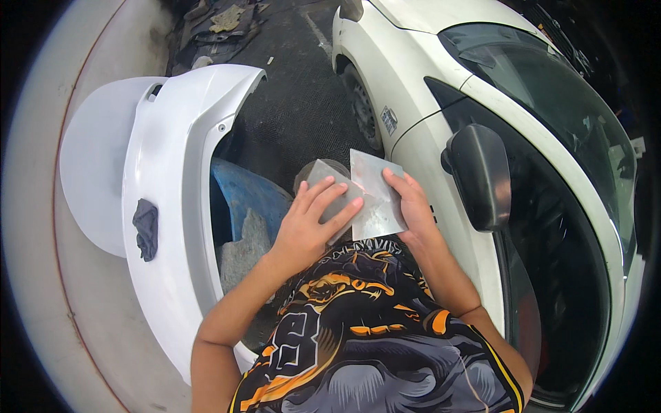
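In front of my body, my left hand (310, 217) holds a thin grey plate (322, 172), its fingers laid over the face. My right hand (414, 206) grips a shiny, pale silver rectangular plate (372, 180) by its right edge. The two plates meet, the left one's edge lying against the right one's face. A small pinkish smear (358, 188) shows where they come together. Part of a round brownish rim (301, 179) shows behind the left plate; the rest of that thing is hidden.
A white car bumper (165, 138) stands on my left with a dark grey cloth (146, 229) on it. To my right is a white car (427, 134) with a black side mirror (480, 177) sticking out. A blue panel (251, 193) and grey fabric (246, 251) lie beside the bumper.
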Available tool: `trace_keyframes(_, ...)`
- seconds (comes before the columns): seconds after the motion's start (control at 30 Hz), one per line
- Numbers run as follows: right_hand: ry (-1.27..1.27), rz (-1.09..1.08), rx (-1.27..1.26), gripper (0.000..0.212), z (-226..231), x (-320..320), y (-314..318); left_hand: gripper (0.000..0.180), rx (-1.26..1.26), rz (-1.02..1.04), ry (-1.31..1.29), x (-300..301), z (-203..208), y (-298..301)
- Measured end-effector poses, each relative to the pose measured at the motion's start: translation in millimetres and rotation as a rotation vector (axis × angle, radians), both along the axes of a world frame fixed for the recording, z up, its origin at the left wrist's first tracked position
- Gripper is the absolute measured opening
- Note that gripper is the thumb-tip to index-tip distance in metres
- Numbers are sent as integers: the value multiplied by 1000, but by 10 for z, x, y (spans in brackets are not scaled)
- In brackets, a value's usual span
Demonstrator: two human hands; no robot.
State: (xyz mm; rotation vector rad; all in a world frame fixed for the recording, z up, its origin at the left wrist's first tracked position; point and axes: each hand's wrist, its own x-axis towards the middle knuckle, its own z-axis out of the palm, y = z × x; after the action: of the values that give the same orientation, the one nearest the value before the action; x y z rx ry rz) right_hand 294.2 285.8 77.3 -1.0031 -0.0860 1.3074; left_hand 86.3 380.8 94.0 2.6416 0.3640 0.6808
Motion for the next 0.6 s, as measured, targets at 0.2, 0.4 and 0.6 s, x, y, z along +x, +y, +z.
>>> trace_keyframes(0.2,58,8,-38,33,53,33,-64,72,90,30,68,-136,-182,184)
trace_keyframes(0.4,-95,196,33,31,200,252,-179,43,-1201,187,-143,-374,184,484)
trace_keyframes(0.6,45,325,123,31,218,-76,-245,47,-1855,-59,-115,-264,-20,648)
